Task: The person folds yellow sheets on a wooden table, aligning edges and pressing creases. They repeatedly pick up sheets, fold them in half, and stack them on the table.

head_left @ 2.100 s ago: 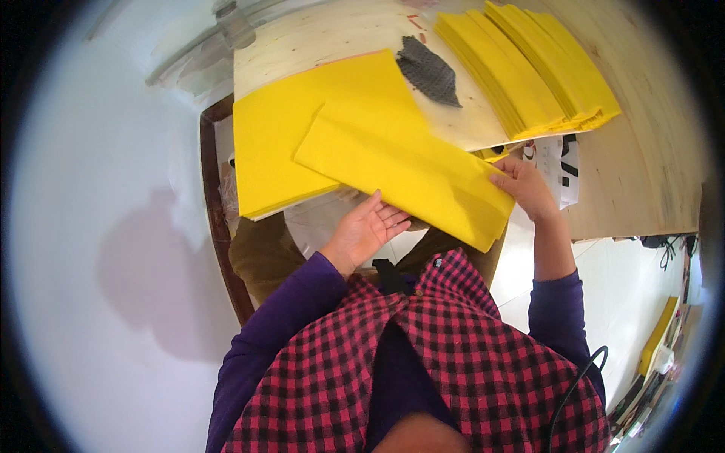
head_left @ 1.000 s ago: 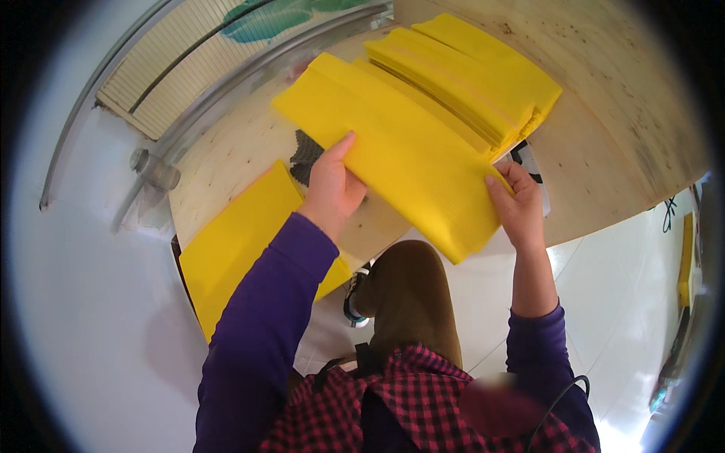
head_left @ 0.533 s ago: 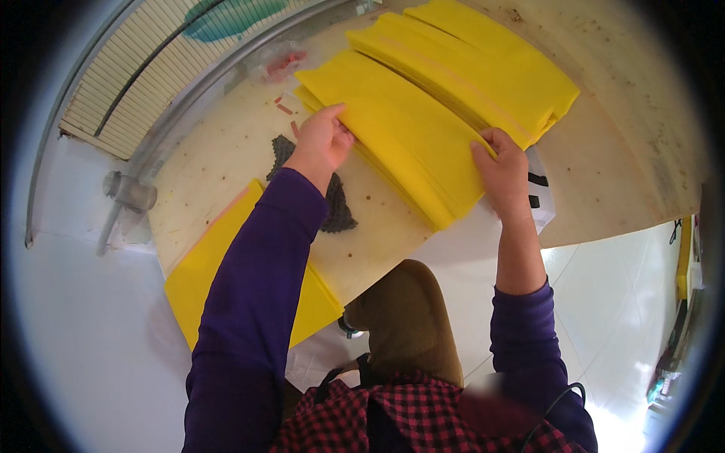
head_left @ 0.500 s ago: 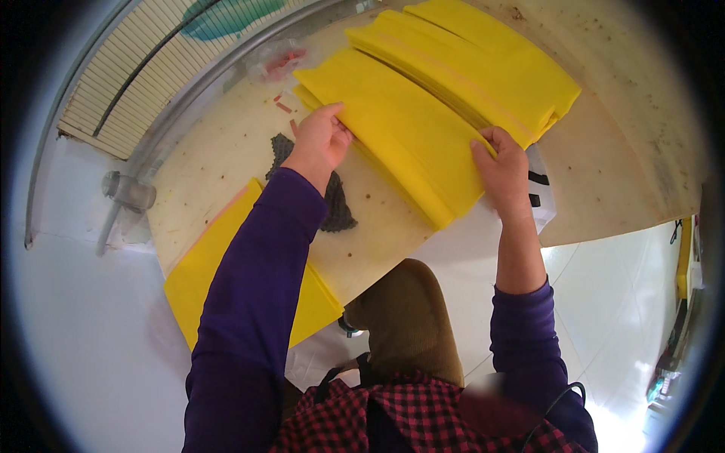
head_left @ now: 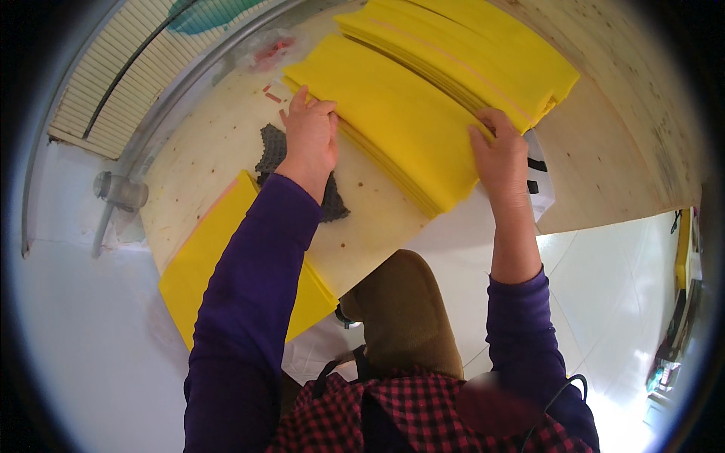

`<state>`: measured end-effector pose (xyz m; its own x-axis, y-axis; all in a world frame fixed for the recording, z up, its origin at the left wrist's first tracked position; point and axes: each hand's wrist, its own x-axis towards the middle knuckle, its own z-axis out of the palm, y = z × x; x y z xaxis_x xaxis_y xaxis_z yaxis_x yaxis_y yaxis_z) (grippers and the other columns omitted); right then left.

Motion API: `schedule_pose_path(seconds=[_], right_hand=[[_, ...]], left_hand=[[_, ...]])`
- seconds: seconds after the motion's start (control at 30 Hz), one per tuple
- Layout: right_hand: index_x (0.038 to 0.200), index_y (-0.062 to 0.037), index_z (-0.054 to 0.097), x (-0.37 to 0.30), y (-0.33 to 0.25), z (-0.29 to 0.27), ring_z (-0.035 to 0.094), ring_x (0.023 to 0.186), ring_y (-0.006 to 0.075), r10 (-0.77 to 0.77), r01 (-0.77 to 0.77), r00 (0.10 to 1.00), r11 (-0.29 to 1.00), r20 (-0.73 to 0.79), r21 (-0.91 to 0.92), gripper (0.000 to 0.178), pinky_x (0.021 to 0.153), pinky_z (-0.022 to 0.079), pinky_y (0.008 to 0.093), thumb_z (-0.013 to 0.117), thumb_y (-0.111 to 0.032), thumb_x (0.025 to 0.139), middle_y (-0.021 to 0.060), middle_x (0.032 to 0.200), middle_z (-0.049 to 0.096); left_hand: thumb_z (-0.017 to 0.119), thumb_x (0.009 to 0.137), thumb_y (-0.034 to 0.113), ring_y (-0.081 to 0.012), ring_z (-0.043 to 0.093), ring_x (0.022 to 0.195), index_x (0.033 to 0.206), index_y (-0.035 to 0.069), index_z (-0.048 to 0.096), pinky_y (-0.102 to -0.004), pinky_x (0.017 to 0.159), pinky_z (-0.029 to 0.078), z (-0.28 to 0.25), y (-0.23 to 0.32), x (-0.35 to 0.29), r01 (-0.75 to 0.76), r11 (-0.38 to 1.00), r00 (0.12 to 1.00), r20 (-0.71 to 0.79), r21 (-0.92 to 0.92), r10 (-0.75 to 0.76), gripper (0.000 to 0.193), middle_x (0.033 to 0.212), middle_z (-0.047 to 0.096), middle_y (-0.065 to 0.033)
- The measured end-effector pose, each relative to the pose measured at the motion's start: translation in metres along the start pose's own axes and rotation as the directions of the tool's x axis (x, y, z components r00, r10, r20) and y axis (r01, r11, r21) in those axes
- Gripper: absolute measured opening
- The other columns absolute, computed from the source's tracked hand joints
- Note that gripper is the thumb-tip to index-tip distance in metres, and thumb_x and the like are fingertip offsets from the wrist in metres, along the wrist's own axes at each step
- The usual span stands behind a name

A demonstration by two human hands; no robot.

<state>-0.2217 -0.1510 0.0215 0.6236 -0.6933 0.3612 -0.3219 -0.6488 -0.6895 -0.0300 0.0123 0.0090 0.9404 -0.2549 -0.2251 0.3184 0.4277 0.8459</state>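
Note:
A thick stack of folded yellow fabric [head_left: 400,121] lies slantwise across the table in front of me. At its near edge, toward the left end, my left hand [head_left: 308,140] presses its fingertips against the layers, index finger stretched out and apart from the thumb. My right hand [head_left: 500,155] grips the stack's right end between thumb and fingers, with the fingertips partly hidden. Beneath my left wrist is a piece of dark grey textured material [head_left: 333,202], partly covered by the hand.
Behind lies another yellow folded stack [head_left: 461,60] with a pinkish line. More yellow fabric [head_left: 204,260] hangs over the table's [head_left: 385,245] left front edge. Small reddish scraps [head_left: 272,97] lie near a clear plastic bag [head_left: 273,51]. A metal pipe fitting [head_left: 121,190] sticks out at left.
My left hand has shifted slightly left along the stack's near edge, and its index finger has straightened. The right hand keeps its hold at the right end. The whole view has shifted a little.

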Motion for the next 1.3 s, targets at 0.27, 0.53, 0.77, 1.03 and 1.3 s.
schedule_pose_path(seconds=[0.27,0.53,0.77,1.03,1.3], right_hand=[[0.113,-0.0011,0.059,-0.026,0.008,0.0,0.054,0.115,0.0356,-0.346,0.349,0.916,0.937,-0.202,-0.022,0.028,0.095,0.044,0.0392,0.061,-0.006,0.085,0.0172,0.123,0.058],[0.149,0.0023,0.016,-0.093,0.017,0.008,0.011,0.146,0.0345,-0.042,0.117,0.975,0.931,-0.217,0.346,0.068,0.116,0.012,0.0395,0.033,-0.043,0.101,0.0235,0.156,0.014],[0.15,0.0022,0.006,-0.088,0.001,0.036,0.002,0.147,0.0284,0.172,-0.019,0.962,0.818,-0.213,0.575,0.07,0.117,0.008,0.0367,0.027,-0.045,0.103,0.0173,0.159,0.003],[0.147,0.0085,0.005,-0.067,-0.013,0.055,-0.002,0.147,0.0335,0.213,0.007,0.939,0.774,-0.271,0.633,0.074,0.118,0.004,0.0385,0.026,-0.046,0.103,0.0236,0.157,0.001],[0.147,0.0099,0.009,-0.07,-0.012,0.053,0.006,0.146,0.0333,0.179,0.079,0.93,0.757,-0.322,0.649,0.07,0.117,0.007,0.0374,0.03,-0.04,0.103,0.0245,0.156,0.007]], left_hand=[[0.058,0.084,0.002,-0.02,0.028,0.136,0.138,0.007,0.043,-0.0339,0.111,0.02,-0.005,0.007,-0.013,-0.049,0.984,0.993,0.111,0.17,0.03,0.056,0.147,0.035,-0.0083],[0.057,0.087,0.006,-0.0197,0.025,0.139,0.145,0.003,0.033,-0.0338,0.112,0.017,-0.002,0.009,-0.037,-0.05,0.984,0.995,0.09,0.17,0.035,0.063,0.152,0.03,-0.0092],[0.053,0.093,0.01,-0.0181,0.018,0.144,0.148,0.0,0.025,-0.0292,0.114,0.014,-0.01,0.02,-0.061,-0.075,0.989,0.987,0.154,0.128,0.055,0.063,0.155,0.024,-0.0103],[0.051,0.095,0.012,-0.0203,0.021,0.142,0.146,0.0,0.028,-0.0336,0.116,0.013,-0.062,0.049,-0.094,-0.141,0.986,0.988,0.083,0.087,0.133,0.058,0.153,0.024,-0.0121],[0.044,0.099,0.015,-0.026,0.026,0.14,0.145,-0.001,0.03,-0.0364,0.117,0.017,-0.113,0.087,-0.145,-0.237,0.966,0.971,-0.01,0.107,0.239,0.05,0.151,0.027,-0.0147]])
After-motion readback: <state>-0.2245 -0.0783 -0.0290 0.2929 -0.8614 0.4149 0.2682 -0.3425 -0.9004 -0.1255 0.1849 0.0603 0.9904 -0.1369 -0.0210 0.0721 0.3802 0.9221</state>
